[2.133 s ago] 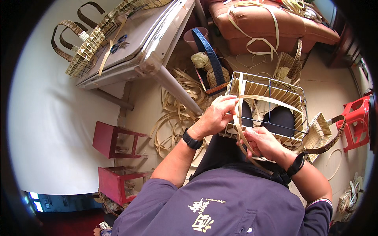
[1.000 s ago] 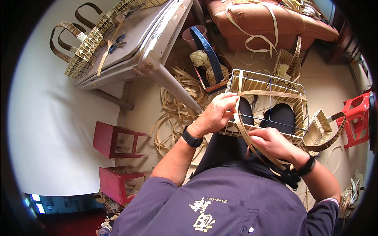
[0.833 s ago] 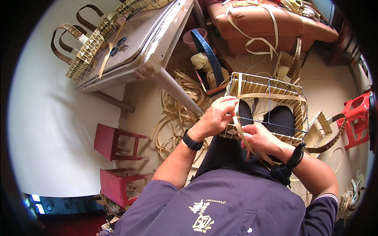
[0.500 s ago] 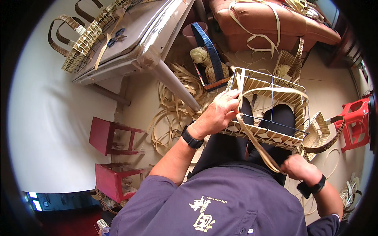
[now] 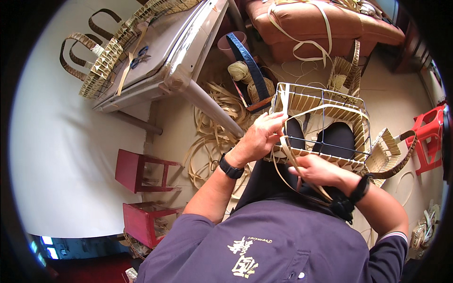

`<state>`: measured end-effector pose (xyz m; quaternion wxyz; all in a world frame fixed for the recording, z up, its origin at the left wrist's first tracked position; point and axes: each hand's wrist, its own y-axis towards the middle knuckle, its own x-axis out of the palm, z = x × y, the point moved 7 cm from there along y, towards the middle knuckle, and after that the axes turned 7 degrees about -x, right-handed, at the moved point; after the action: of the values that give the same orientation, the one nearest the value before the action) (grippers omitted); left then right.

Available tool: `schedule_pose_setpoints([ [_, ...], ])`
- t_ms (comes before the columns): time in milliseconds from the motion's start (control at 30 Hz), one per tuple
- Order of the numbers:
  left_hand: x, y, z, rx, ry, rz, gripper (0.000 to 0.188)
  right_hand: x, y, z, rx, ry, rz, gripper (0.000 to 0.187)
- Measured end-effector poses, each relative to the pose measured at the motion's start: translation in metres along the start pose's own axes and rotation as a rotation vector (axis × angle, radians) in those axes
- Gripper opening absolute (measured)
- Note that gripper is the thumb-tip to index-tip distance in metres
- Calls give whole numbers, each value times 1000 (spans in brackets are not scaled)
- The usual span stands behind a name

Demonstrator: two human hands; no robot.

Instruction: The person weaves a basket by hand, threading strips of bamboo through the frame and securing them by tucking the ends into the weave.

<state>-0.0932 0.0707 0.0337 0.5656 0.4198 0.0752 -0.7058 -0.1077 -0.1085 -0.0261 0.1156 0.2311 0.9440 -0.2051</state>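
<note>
Across my knees rests a rectangular wire-framed basket (image 5: 358,137), its sides wrapped in pale flat strips. At its left end, my left hand (image 5: 261,137) pinches a pale weaving strip (image 5: 286,145) against the wire. Just below the near rim, my right hand (image 5: 317,170) is closed around the same strip close to my left hand, and the tail hangs toward my lap. One loop of strip arcs over the basket's open middle. What lies under the right fingers is hidden.
Coiled strips (image 5: 214,134) lie on the floor left of my legs. A handled box with twine balls (image 5: 239,71) stands ahead. Small handled baskets (image 5: 384,153) sit to the right. Scissors (image 5: 139,57) rest on the table, and red stools (image 5: 139,221) stand at left and right.
My right hand has moved up and left from beyond the basket's near right corner to beside my left hand. The left hand keeps its hold; the view has shifted slightly.
</note>
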Motion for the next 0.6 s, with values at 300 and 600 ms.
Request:
schedule_pose_setpoints([
  [300, -2, 2, 3, -47, -63, 29, 45, 37, 19, 38, -48, 944, -231, 46],
  [600, 0, -3, 6, 12, -83, 42, 15, -39, -198, 125, 124, -722, -83, 19],
])
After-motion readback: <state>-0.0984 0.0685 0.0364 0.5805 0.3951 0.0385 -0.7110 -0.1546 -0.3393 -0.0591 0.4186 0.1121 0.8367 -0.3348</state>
